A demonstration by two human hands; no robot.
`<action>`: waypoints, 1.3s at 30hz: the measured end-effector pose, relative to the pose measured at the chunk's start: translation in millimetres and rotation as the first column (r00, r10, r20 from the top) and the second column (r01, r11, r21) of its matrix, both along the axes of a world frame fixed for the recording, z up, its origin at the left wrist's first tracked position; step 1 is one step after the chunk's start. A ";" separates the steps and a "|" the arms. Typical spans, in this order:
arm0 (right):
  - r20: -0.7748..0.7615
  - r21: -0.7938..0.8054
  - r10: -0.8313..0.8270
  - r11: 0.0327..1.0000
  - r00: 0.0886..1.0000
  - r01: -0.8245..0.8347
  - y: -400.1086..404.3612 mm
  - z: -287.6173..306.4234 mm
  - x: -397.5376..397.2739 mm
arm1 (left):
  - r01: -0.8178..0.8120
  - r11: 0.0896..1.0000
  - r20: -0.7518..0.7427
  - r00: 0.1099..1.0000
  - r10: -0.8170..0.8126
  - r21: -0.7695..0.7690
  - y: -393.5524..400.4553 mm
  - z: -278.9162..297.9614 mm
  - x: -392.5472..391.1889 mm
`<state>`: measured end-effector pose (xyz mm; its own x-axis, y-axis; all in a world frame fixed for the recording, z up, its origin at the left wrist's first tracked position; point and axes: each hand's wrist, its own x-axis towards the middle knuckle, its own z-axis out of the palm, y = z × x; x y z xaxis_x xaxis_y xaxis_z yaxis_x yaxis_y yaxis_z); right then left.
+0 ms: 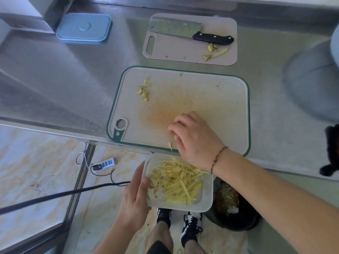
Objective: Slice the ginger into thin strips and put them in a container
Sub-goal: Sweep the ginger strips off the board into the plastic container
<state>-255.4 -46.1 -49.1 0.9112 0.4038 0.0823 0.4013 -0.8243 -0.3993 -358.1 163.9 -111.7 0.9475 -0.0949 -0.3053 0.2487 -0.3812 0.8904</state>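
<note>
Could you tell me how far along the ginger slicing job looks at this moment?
Mostly done: the cleaver lies on the far board, and a heap of ginger strips fills the container, which the left hand holds below the counter edge. In hand: the right hand rests on the green-rimmed board beside a last stray strip. Left: that strip and the scraps.
</note>
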 end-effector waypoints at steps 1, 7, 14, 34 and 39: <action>-0.006 -0.002 0.020 1.000 1.000 -0.020 4.2 -1.2 -4.2 | -0.001 1.000 -0.003 1.000 0.001 -0.008 -0.9 -0.2 0.9; -0.046 0.060 0.249 0.967 0.967 -0.246 6.6 -7.4 -40.7 | 0.027 1.000 0.003 1.000 -0.027 -0.014 -8.1 -5.4 4.1; -0.013 0.247 -0.004 0.969 1.000 0.007 -33.5 1.1 -19.4 | -0.015 0.998 -0.057 0.998 0.011 -0.069 -4.9 -2.0 4.4; 0.011 -0.048 -0.084 0.995 0.996 0.084 -24.9 5.9 8.1 | -0.058 0.998 -0.124 0.991 0.053 -0.035 -15.0 2.9 1.3; -0.023 0.007 0.120 0.993 0.993 -0.119 -23.0 -6.4 -29.7 | -0.075 0.996 -0.141 0.988 0.066 -0.058 -15.2 1.3 0.9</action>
<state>-285.1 -69.1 -55.5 0.8581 0.5095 0.0639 0.4872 -0.7686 -0.4145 -357.2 148.8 -110.4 0.9014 -0.0525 -0.4298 0.3957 -0.3031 0.8669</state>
